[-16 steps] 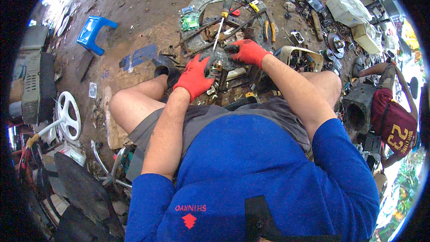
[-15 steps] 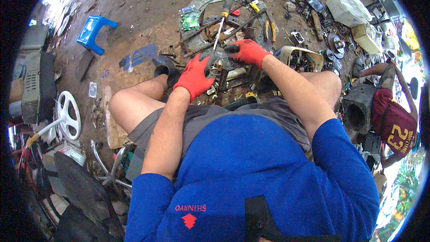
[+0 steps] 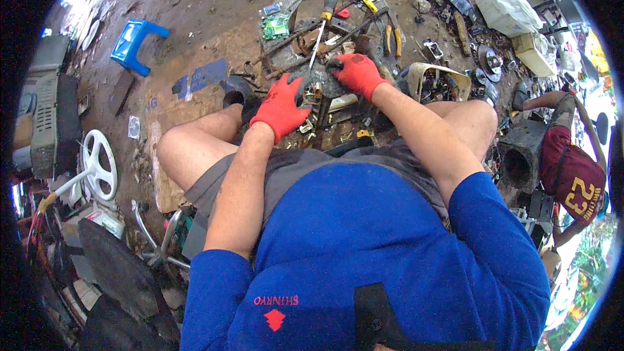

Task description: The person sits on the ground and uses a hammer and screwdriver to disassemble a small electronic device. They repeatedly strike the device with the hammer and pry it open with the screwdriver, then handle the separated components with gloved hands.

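My left hand (image 3: 281, 108), in a red glove with dark fingertips, is beside a small metal-and-coppery part (image 3: 313, 95). Its thumb stands apart from its fingers, with no object plainly in its grip. My right hand (image 3: 359, 76), gloved the same way, points left over a dark block (image 3: 320, 79). Its fingers are bent and drawn together; whatever is in them is hidden. Just beyond the hands, a screwdriver (image 3: 325, 16) with a yellow-and-black handle lies with its shaft pointing towards me. A green circuit board (image 3: 275, 26) rests to its left on a grey metal frame (image 3: 296, 1).
Orange-handled pliers (image 3: 392, 40) lie right of the frame. An off-white open container (image 3: 439, 84) of scrap stands by my right knee. Left are a blue stool (image 3: 135, 47), flattened cardboard (image 3: 170, 114) and a white wheel (image 3: 99, 166). Another person (image 3: 572, 166) bends at far right.
My right hand has shifted slightly left and up, its fingers more bent. My left hand has moved a little upward by the small part. The screwdriver stays in place.
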Demonstrator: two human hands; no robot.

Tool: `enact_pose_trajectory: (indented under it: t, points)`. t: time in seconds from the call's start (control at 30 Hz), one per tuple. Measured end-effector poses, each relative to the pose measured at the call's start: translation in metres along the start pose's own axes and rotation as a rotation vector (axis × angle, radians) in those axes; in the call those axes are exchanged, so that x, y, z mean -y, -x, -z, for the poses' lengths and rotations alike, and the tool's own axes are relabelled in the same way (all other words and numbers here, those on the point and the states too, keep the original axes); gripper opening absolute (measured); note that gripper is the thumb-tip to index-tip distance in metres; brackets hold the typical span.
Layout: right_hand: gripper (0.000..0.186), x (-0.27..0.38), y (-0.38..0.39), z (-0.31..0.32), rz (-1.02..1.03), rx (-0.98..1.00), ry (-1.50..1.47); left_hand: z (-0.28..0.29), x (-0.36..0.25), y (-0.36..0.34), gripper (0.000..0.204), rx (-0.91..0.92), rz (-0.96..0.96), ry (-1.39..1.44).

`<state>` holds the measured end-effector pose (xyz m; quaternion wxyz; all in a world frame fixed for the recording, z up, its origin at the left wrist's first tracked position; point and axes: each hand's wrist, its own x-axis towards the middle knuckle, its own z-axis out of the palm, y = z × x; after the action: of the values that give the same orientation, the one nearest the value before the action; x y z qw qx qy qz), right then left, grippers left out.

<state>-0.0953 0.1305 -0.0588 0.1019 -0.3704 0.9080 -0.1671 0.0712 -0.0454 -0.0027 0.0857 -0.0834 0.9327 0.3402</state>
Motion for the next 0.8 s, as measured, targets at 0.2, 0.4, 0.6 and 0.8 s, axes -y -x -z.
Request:
enact_pose_trajectory:
  t: [0.2, 0.4, 0.6, 0.8]
  points:
    - [0.033, 0.0, -0.004, -0.006, 0.161, -0.014, 0.193, -0.001, -0.001, -0.002, 0.077, -0.007, -0.005, -0.012]
    - [0.031, -0.006, -0.01, -0.001, -0.096, -0.14, -0.279, -0.001, 0.0, -0.001, 0.076, -0.035, -0.017, -0.008]
    - [0.028, -0.024, -0.002, 0.024, -0.322, -0.087, -1.007, -0.003, 0.001, -0.002, 0.07, -0.071, -0.074, -0.016]
    - [0.03, -0.011, 0.008, 0.043, -0.162, -0.096, -0.599, -0.007, 0.004, -0.007, 0.071, -0.039, -0.065, 0.006]
